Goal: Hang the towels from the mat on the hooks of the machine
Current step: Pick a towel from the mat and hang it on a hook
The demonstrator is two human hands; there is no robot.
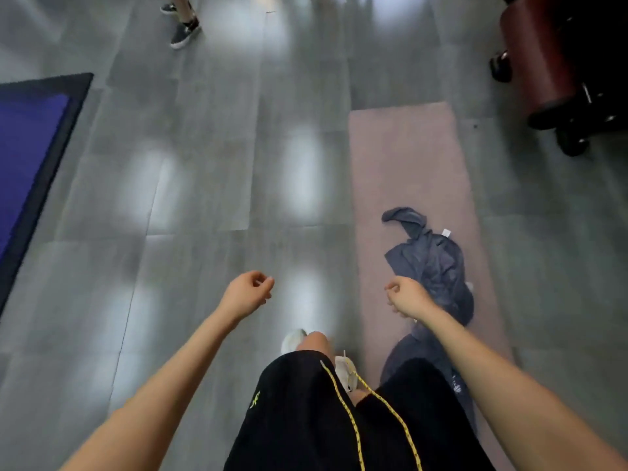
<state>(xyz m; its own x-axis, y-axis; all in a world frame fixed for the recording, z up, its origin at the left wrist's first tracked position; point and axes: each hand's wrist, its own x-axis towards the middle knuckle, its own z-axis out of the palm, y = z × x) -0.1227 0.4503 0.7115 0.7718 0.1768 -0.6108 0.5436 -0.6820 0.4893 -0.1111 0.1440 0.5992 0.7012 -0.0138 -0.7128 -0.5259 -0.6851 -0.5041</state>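
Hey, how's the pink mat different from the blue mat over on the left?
The pink mat is plain to its edge; the blue mat has a dark border. The pink mat carries crumpled dark towels; none show on the blue mat. Both lie flat on the grey floor.

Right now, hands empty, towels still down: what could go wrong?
1. The dark grey towels lie crumpled together on the pink mat. One grab may lift both or drop one.
2. The nearer cloth sits close to the white shoe, so a step could snag it.
3. Another person's feet stand nearby, and paths could cross.
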